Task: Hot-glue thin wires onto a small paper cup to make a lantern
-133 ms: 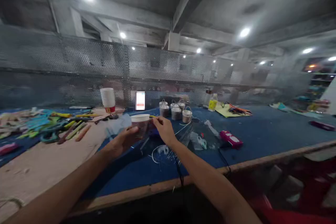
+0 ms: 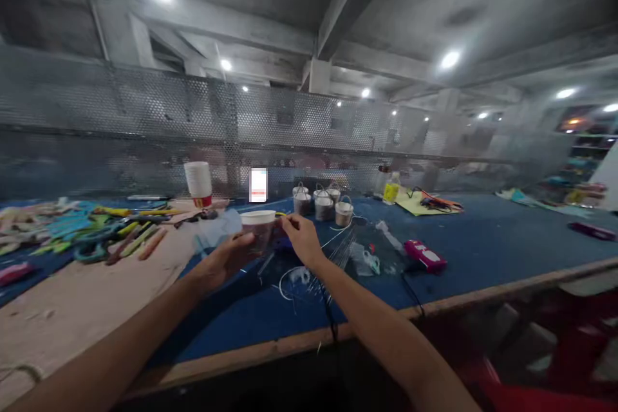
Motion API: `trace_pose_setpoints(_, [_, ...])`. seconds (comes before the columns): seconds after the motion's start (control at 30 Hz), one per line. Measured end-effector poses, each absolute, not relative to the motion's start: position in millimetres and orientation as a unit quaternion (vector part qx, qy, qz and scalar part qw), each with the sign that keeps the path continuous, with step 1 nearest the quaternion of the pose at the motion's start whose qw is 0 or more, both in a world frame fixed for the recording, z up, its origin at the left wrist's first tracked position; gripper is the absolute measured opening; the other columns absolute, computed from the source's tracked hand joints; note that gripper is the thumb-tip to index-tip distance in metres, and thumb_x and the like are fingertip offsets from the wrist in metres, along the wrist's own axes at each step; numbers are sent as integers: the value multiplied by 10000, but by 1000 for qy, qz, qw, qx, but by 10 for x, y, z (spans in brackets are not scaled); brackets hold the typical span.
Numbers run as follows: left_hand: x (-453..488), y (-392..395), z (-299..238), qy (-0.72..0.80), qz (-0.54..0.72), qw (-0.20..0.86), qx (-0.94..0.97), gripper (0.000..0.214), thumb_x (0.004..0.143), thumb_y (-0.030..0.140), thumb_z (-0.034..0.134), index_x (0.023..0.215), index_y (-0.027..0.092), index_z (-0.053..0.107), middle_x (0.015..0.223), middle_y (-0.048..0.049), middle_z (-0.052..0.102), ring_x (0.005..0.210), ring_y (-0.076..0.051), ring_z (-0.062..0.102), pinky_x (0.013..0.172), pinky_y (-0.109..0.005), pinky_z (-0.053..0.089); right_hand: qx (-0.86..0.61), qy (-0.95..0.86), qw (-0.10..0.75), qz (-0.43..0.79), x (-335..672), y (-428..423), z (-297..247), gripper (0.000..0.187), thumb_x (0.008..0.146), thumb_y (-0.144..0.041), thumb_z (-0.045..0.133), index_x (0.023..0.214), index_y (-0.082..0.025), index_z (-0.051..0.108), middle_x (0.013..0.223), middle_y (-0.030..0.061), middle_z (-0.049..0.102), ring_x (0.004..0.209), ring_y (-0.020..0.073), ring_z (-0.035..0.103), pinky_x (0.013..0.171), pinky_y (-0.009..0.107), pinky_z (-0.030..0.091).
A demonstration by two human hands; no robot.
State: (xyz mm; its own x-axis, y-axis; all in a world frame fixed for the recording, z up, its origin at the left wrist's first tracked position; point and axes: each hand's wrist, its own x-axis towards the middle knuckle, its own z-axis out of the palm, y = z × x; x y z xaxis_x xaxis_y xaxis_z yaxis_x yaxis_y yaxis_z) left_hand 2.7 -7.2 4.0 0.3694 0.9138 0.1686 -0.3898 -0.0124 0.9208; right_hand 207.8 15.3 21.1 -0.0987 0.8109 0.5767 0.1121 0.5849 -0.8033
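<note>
Head view: clear cup [image 2: 258, 229] with a white rim held just above the blue tabletop [image 2: 483, 241] - left hand [image 2: 226, 262] has its grip curled round the cup's left side and base, partly closed on it. Right hand [image 2: 302, 239] meets the cup's right rim with its fingertips; blur, so cannot tell whether that grip is closed on the rim. Behind the cup to the right stand small metal pails [image 2: 324, 204], behind it to the left a stack of white cups [image 2: 198, 180] - well right of it, a pink device [image 2: 425, 255].
</note>
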Motion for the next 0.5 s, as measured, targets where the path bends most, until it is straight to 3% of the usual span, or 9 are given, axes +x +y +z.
trace_pose_setpoints(0.5, [64, -107, 89, 250, 484, 664, 513, 463, 884, 353, 769, 1306, 165, 733, 1369, -138, 733, 1261, -328, 651, 1039, -400, 500, -330, -654, 580, 356, 2059, 207, 159, 335, 892, -500, 629, 760, -195, 671, 711, -2, 689, 715, 171, 643, 719, 266, 489])
